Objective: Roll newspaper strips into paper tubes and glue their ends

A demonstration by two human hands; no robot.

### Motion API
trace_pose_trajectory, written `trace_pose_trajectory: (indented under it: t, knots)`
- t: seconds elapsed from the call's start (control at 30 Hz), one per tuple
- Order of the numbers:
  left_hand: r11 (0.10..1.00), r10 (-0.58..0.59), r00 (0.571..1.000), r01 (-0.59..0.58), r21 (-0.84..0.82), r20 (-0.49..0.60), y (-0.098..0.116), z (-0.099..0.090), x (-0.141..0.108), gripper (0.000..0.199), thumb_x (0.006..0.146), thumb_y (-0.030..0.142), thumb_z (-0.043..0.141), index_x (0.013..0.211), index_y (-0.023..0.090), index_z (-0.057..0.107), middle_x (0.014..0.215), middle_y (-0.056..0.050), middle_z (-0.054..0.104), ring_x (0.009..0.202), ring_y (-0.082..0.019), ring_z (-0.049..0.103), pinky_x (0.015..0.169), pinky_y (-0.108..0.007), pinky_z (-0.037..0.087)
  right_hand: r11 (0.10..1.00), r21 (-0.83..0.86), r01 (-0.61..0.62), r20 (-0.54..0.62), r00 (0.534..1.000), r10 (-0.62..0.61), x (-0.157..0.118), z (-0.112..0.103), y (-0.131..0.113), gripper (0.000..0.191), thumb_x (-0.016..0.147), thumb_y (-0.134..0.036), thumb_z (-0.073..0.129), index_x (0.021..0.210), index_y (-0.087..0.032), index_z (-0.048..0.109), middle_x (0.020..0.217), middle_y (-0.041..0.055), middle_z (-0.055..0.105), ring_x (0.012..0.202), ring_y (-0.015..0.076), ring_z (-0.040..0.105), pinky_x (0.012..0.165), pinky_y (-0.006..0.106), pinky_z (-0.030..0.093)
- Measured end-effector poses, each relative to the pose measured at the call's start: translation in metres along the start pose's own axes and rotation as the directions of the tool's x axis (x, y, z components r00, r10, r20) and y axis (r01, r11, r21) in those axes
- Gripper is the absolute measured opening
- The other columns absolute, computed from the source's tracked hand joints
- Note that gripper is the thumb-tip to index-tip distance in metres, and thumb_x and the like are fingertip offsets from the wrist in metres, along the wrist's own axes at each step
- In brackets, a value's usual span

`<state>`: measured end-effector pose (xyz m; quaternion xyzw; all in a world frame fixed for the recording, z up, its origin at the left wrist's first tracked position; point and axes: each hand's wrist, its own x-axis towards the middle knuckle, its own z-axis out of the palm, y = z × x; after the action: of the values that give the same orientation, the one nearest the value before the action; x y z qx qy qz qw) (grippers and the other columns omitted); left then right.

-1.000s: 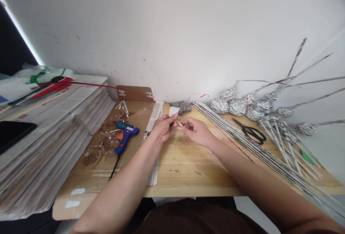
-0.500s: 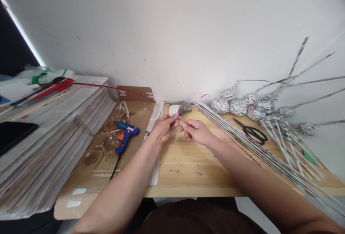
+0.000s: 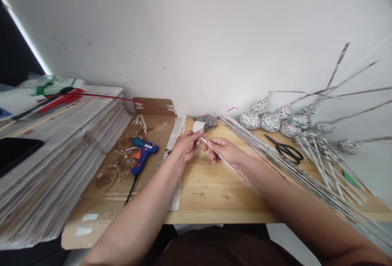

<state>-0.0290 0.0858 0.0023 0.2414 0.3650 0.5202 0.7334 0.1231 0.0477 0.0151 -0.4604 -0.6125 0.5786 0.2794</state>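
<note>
While the left hand (image 3: 185, 145) pinches the upper end of a slim paper rod (image 3: 234, 171), thumb and forefinger pressed close with little gap between them, the right hand (image 3: 223, 151) grips it just beside, thumb laid against the bent forefinger. The other right fingers curl loosely toward the palm; those of the left fold under, and how tightly they bend is partly hidden. Between the two sets of fingertips a short pale length of the rod shows. From the right hand it slants down over the wooden table (image 3: 211, 204), passing beside the right forearm, where its far end is hard to make out.

Just behind the left fingertips sit a curved white piece of paper (image 3: 199, 126) and a crumpled grey cloth (image 3: 210, 122); whether the thumb touches the paper, I cannot tell. To the left, a blue glue gun (image 3: 143, 157) lies on stained cardboard (image 3: 113, 200). To the right, a bundle of paper rods (image 3: 263, 151) runs diagonally, with black scissors (image 3: 288, 152) beside it and woven paper shapes (image 3: 271, 122) near the wall.
</note>
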Motion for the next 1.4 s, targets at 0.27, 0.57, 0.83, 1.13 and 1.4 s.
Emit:
trace_pose_trajectory:
  t: [0.27, 0.57, 0.83, 1.13, 1.4]
  knots:
    - [1.000, 0.017, 1.000, -0.017, 0.001, -0.013, -0.0011, 0.0004, -0.0002, 0.017, 0.066, 0.011, 0.079, 0.071, 0.009, 0.062, 0.062, -0.003, 0.066, 0.040, -0.001, 0.051, 0.041, -0.009, 0.043, 0.804, -0.576, 0.146, -0.206, 0.926, -0.316, 0.0021, 0.0030, 0.0022, 0.030, 0.089, -0.044, 0.049, 0.079, -0.019, 0.062, 0.055, -0.0016, 0.054, 0.048, 0.0104, 0.046, 0.050, 0.024, 0.032]
    - [0.999, -0.023, 0.999, 0.024, -0.043, 0.022, 0.0016, 0.0004, 0.0001, 0.012, 0.072, 0.009, 0.074, 0.072, 0.009, 0.062, 0.065, -0.003, 0.067, 0.044, -0.003, 0.055, 0.046, -0.010, 0.048, 0.995, 0.096, -0.018, -0.096, 0.995, 0.027, 0.0058, -0.0015, -0.0020, 0.036, 0.083, -0.051, 0.056, 0.083, -0.015, 0.060, 0.054, -0.0022, 0.053, 0.046, 0.0085, 0.050, 0.046, 0.020, 0.037]
    - [0.999, -0.009, 1.000, 0.009, -0.042, 0.001, -0.0009, 0.0003, 0.0013, 0.014, 0.068, 0.009, 0.076, 0.070, 0.009, 0.063, 0.065, -0.004, 0.067, 0.044, -0.003, 0.056, 0.045, -0.010, 0.048, 0.997, 0.080, -0.011, -0.083, 0.996, 0.017, 0.0045, -0.0011, 0.0041, 0.033, 0.083, -0.050, 0.054, 0.082, -0.017, 0.055, 0.058, -0.0010, 0.055, 0.049, 0.0107, 0.049, 0.048, 0.024, 0.036]
    - [0.998, -0.001, 1.000, 0.002, -0.063, 0.004, -0.0010, -0.0007, 0.0021, 0.012, 0.070, 0.008, 0.075, 0.071, 0.009, 0.063, 0.067, -0.005, 0.068, 0.047, -0.003, 0.057, 0.048, -0.010, 0.049, 0.990, 0.131, -0.059, -0.054, 0.996, 0.067, 0.0028, -0.0027, 0.0015, 0.038, 0.083, -0.054, 0.054, 0.083, -0.017, 0.059, 0.056, -0.0026, 0.052, 0.046, 0.0099, 0.048, 0.045, 0.023, 0.033]
    - [0.998, 0.001, 1.000, -0.001, -0.069, -0.007, 0.0002, 0.0007, 0.0010, 0.013, 0.071, 0.008, 0.074, 0.069, 0.009, 0.062, 0.064, -0.004, 0.067, 0.044, -0.003, 0.055, 0.045, -0.010, 0.048, 0.854, -0.492, 0.170, -0.262, 0.907, -0.331, 0.0000, 0.0014, 0.0036, 0.028, 0.083, -0.048, 0.057, 0.080, -0.020, 0.061, 0.057, -0.0020, 0.053, 0.053, 0.0119, 0.048, 0.053, 0.025, 0.034]
